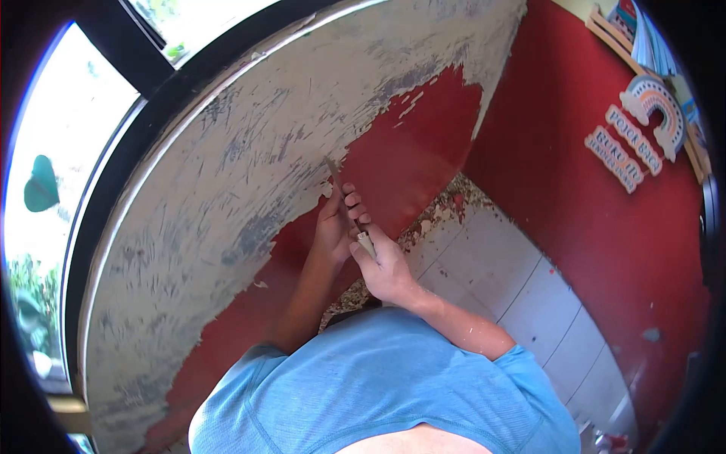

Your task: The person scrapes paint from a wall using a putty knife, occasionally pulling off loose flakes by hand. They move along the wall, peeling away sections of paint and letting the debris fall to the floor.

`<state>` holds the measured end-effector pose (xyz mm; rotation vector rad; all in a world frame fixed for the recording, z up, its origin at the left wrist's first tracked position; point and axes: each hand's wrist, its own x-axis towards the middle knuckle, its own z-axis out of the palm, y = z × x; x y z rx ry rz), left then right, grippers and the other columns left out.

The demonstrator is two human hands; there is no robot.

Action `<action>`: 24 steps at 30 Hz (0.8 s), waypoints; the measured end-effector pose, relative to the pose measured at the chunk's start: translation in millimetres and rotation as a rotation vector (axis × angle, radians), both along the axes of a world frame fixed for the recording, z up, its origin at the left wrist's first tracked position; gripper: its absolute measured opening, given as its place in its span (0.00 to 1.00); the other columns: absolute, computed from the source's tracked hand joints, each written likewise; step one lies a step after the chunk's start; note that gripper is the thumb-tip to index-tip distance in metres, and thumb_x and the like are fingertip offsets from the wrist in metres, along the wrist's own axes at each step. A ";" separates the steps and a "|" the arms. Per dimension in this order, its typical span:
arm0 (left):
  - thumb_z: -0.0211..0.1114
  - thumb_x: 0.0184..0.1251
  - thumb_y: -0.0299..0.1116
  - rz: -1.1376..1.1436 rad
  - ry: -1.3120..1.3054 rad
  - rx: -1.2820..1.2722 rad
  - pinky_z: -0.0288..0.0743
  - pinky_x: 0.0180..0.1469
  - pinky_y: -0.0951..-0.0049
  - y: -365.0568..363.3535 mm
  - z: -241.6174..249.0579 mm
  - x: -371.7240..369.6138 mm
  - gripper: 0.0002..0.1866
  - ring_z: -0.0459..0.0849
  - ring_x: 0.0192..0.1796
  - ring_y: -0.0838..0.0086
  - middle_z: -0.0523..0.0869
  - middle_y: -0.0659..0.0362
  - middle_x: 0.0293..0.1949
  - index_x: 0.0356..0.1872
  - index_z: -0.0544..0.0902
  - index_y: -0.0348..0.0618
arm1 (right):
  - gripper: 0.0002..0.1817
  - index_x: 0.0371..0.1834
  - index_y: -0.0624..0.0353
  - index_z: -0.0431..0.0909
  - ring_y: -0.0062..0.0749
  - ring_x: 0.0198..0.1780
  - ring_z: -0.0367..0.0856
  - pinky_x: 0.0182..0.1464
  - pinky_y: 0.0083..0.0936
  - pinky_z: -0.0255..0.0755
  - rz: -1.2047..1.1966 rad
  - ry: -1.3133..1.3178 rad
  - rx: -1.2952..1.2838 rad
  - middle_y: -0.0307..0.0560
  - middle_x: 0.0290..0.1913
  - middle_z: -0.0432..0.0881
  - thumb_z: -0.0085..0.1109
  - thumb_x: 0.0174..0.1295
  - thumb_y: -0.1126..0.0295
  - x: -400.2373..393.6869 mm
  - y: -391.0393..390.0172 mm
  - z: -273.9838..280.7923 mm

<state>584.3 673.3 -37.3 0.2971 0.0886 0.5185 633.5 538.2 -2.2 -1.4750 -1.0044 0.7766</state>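
Note:
Both hands are on a knife (338,180) with a long narrow blade and a pale handle (367,244). My right hand (389,271) is closed round the handle. Higher up, my left hand (333,231) grips the blade, its fingertips curled over from the right side. The blade tip rests at or very near the wall, where bare grey-white plaster (249,159) borders red paint (412,144). A loose paint flake (326,188) shows beside the left thumb. Where the tip meets the wall, contact is hard to make out.
Paint chips (435,219) litter the floor along the wall's foot. Pale floor tiles (491,261) lie to the right, below a second red wall (575,151) with a rainbow sign (654,113). A dark-framed window (83,227) borders the scraped wall on the left.

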 end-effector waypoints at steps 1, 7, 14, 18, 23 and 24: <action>0.51 0.72 0.46 -0.027 -0.003 -0.037 0.71 0.30 0.76 6.6 -3.9 -7.3 0.13 0.72 0.24 0.80 0.73 0.67 0.23 0.40 0.73 0.48 | 0.17 0.53 0.69 0.65 0.43 0.46 0.78 0.50 0.32 0.70 -0.018 -0.001 0.003 0.56 0.43 0.77 0.49 0.62 0.74 -9.3 7.1 -1.7; 0.45 0.74 0.34 -0.196 -0.115 -0.079 0.67 0.26 0.79 30.3 1.4 2.9 0.08 0.72 0.21 0.81 0.76 0.66 0.22 0.39 0.72 0.43 | 0.23 0.61 0.72 0.58 0.41 0.56 0.72 0.59 0.29 0.64 -0.175 -0.097 0.051 0.57 0.53 0.71 0.46 0.62 0.78 -31.9 33.1 0.2; 0.46 0.73 0.35 -0.164 -0.075 -0.085 0.68 0.25 0.78 28.3 -0.2 3.2 0.10 0.73 0.20 0.81 0.76 0.65 0.22 0.37 0.73 0.43 | 0.27 0.66 0.72 0.54 0.39 0.66 0.63 0.66 0.29 0.57 -0.103 -0.013 -0.123 0.57 0.65 0.63 0.45 0.64 0.79 -26.7 32.1 9.8; 0.48 0.73 0.38 -0.139 -0.021 -0.048 0.66 0.24 0.78 23.2 4.2 1.1 0.10 0.71 0.19 0.81 0.77 0.65 0.22 0.38 0.74 0.43 | 0.28 0.68 0.71 0.52 0.38 0.68 0.61 0.68 0.29 0.56 -0.114 -0.038 -0.064 0.56 0.67 0.63 0.46 0.65 0.77 -25.6 29.0 5.0; 0.50 0.72 0.36 -0.073 0.101 -0.005 0.64 0.24 0.79 25.8 12.0 16.9 0.09 0.69 0.18 0.82 0.74 0.66 0.20 0.37 0.74 0.43 | 0.27 0.69 0.69 0.53 0.36 0.69 0.60 0.68 0.29 0.54 -0.118 -0.020 -0.014 0.56 0.67 0.63 0.45 0.67 0.74 -5.7 38.3 2.6; 0.50 0.71 0.36 -0.064 0.093 -0.038 0.64 0.24 0.79 24.0 12.0 19.2 0.08 0.69 0.18 0.82 0.74 0.66 0.20 0.37 0.74 0.43 | 0.26 0.68 0.68 0.55 0.35 0.65 0.64 0.66 0.29 0.58 -0.143 -0.031 0.022 0.55 0.64 0.66 0.44 0.68 0.74 -8.0 35.4 0.5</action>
